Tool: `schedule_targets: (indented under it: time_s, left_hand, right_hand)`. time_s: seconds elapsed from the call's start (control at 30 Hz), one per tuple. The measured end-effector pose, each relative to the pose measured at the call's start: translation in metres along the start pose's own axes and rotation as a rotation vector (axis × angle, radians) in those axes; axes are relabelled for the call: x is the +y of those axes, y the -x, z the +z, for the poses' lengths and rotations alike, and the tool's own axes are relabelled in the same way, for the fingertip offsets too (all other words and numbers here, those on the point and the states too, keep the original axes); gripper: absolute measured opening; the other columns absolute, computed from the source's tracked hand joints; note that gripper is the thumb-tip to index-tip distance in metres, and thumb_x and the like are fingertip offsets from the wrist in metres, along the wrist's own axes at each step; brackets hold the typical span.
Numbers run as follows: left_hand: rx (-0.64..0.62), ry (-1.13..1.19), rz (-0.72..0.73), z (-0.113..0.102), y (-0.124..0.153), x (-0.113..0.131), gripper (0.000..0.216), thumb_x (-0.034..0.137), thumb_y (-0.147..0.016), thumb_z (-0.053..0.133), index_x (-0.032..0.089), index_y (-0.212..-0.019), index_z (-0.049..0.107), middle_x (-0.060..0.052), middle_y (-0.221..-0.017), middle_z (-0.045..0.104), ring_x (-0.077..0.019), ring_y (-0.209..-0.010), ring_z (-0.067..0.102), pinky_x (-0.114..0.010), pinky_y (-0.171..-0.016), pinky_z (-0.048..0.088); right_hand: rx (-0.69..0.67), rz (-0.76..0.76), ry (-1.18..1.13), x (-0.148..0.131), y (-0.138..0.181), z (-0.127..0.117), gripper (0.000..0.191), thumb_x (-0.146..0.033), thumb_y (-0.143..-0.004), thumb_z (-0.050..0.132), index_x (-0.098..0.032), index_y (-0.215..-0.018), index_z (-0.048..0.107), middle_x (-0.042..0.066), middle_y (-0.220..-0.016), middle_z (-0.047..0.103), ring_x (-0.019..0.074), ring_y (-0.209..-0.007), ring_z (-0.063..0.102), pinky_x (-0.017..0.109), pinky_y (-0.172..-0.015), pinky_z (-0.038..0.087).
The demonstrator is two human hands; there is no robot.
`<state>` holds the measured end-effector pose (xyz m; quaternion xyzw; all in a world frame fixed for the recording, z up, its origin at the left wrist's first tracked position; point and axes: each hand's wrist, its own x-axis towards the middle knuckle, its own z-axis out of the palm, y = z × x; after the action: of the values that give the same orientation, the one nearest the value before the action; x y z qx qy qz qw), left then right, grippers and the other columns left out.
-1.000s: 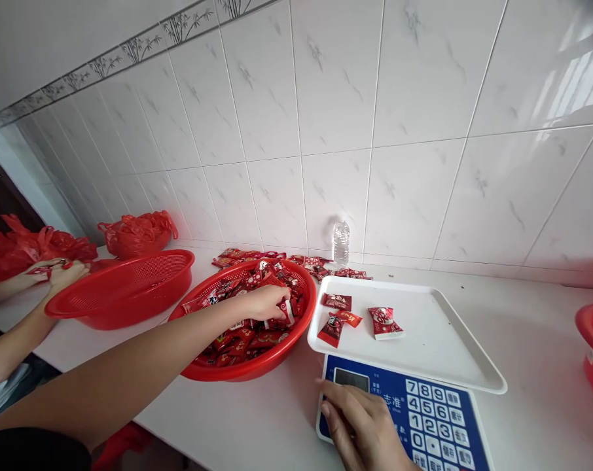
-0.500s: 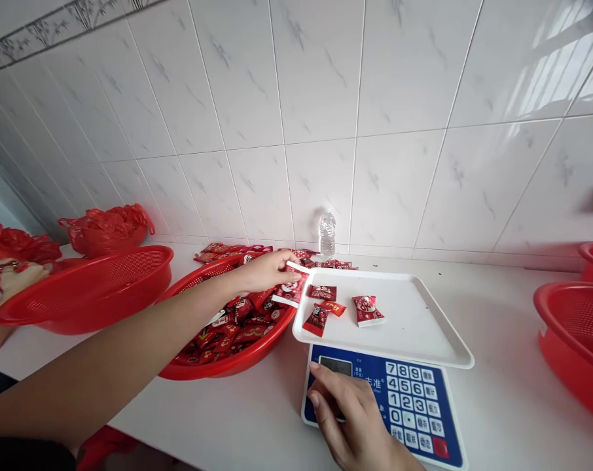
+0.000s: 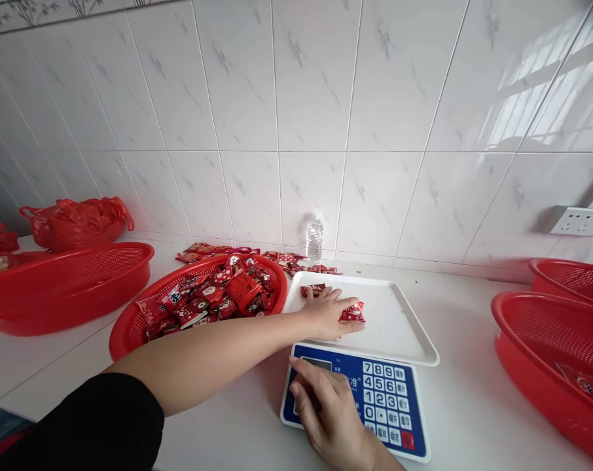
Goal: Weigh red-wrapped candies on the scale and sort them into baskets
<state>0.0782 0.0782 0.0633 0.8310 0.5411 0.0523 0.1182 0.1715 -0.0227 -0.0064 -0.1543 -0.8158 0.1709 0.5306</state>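
**A:** Where are the hands right now?

**B:** The left hand (image 3: 328, 313) lies palm down on the white tray (image 3: 399, 327) of the scale (image 3: 370, 399), near the tray's left edge. Its fingers are spread flat over a few red sweet packets (image 3: 353, 313); one packet shows at the fingertips, another (image 3: 313, 288) just past the thumb toward the tray's back-left corner. Whether any packet is pinched under the palm I cannot tell.

**B:** The right hand (image 3: 328, 412) rests on the blue front panel of the scale, fingers loosely curled and pointing at the small display at the panel's left corner, beside the number keys. It holds nothing.

**A:** And the supply of sweets?

**B:** In the red basket (image 3: 129, 327) just left of the tray, heaped with packets. More lie loose along the back edge of the bench by the wall, around a small water bottle (image 3: 315, 239).

**A:** So which step would you call this?

**B:** Loading the tray for weighing, I'd judge. The next move seems to call for lifting the left hand clear so the reading isn't pressed down.

**A:** Anything else on the bench?

**B:** An empty-looking red basket (image 3: 65, 288) farther left, red bags (image 3: 75, 222) behind it, and two more red baskets (image 3: 556, 353) at the right edge.
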Motion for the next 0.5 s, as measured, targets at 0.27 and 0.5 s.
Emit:
schedule_targets:
  time_s: [0.27, 0.5]
  left_hand:
    - [0.023, 0.092, 0.205, -0.017, -0.021, -0.026, 0.061, 0.048, -0.071, 0.073, 0.023, -0.124, 0.057, -0.012, -0.148, 0.035, -0.0321, -0.136, 0.033, -0.041, -0.109, 0.029]
    - [0.330, 0.323, 0.055, -0.053, -0.007, -0.064, 0.033, 0.034, -0.085, 0.058, 0.017, -0.113, 0.058, -0.010, -0.121, 0.061, -0.0229, -0.114, 0.055, -0.035, -0.099, 0.041]
  right_hand:
    - [0.017, 0.003, 0.009, 0.003, 0.001, 0.002, 0.039, -0.014, -0.093, 0.044, -0.019, -0.131, 0.042, 0.001, -0.074, 0.062, 0.0129, -0.058, 0.055, 0.025, -0.055, 0.047]
    - [0.006, 0.006, -0.012, 0.001, 0.002, 0.001, 0.046, -0.013, -0.092, 0.045, -0.022, -0.136, 0.038, 0.000, -0.076, 0.062, 0.0133, -0.060, 0.057, 0.026, -0.057, 0.048]
